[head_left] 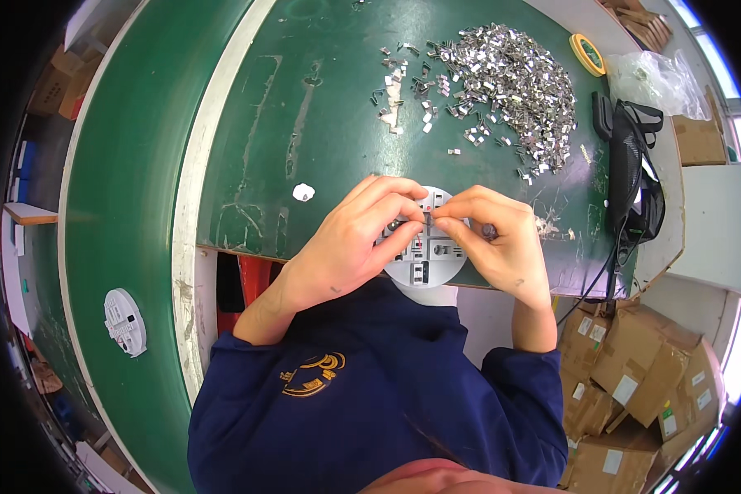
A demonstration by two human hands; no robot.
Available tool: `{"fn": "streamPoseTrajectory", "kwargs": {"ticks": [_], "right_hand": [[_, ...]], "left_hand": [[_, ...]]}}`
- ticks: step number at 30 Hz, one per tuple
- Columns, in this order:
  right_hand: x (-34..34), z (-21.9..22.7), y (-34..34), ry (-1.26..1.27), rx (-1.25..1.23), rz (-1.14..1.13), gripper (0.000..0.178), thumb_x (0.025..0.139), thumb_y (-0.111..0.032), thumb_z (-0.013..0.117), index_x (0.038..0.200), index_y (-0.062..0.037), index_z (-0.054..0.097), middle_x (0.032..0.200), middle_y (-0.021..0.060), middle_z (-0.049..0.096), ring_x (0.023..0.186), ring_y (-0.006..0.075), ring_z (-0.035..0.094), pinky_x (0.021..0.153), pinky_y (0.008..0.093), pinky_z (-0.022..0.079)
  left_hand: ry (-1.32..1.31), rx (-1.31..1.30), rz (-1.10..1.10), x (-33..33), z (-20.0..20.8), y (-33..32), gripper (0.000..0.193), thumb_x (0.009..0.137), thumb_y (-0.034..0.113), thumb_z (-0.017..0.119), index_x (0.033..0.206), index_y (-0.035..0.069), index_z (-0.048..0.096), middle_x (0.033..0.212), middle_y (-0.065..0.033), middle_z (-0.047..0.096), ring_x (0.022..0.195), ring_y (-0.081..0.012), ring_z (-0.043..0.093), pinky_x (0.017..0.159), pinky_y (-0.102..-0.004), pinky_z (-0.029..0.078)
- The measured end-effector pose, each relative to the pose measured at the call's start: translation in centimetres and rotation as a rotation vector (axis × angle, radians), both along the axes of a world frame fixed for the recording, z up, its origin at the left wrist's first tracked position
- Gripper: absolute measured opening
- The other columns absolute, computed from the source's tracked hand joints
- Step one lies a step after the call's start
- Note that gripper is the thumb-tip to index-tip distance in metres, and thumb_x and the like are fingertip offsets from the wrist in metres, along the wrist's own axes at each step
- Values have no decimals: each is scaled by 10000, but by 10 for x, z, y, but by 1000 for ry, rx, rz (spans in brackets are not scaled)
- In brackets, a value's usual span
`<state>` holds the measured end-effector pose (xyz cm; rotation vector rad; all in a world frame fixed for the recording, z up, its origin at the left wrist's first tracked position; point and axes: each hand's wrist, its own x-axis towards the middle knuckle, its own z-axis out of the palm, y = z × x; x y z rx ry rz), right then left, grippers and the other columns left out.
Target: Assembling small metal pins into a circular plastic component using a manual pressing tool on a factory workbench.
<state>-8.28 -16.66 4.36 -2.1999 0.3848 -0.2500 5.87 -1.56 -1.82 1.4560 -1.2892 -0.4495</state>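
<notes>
A round white plastic disc [447, 271] with raised compartments and dark slots sits at the near edge of the green table [337, 123]. Over its upper part, my left hand [356, 235] comes in from the left with thumb and forefinger pinched together. My right hand [506, 247] pinches close beside it from the right. Whatever lies between the fingertips is too small to make out. A dark rounded piece [489, 231] shows against the right palm; its kind is unclear. A bit of red and thin wire shows on the disc between the hands.
A heap of small metal clips [519, 90] lies at the far right, with strays around it. Beyond are a yellow tape roll [587, 55], a clear plastic bag [659, 82] and a black bag [634, 173]. A similar disc [125, 322] rests on the green belt [152, 165]. Cardboard boxes [634, 354] stand right.
</notes>
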Motion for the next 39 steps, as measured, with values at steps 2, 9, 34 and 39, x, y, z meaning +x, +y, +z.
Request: {"fn": "streamPoseTrajectory", "kwargs": {"ticks": [2,9,34,39], "right_hand": [[-1,-4,2,-30,-44,1,89,845,-19,739,930,2,719,877,85,697,639,152,621,550,270,462],[-2,-20,11,-175,-263,48,102,820,3,745,912,-13,705,879,94,695,596,162,616,483,281,450],[16,2,2,-513,582,13,441,1034,-99,473,601,-27,425,544,36,417,465,138,415,436,304,348],[31,-4,12,-641,846,28,520,1067,-170,404,565,-46,356,510,25,381,451,114,317,428,285,295]], "left_hand": [[-5,-2,10,1,0,2,106,869,6,682,969,15,647,1174,-83,641,1005,-251,602,810,-340,506],[-72,-17,57,-1,0,7,139,835,-17,708,961,8,654,1150,-86,638,981,-242,620,806,-340,518],[-220,97,-49,-9,-3,16,1010,657,342,898,1437,-62,398,1450,-209,443,1360,-390,418,1141,-502,333],[-240,104,-50,-12,-5,12,1084,643,373,899,1458,-81,348,1459,-224,423,1378,-395,397,1156,-518,313]]}}
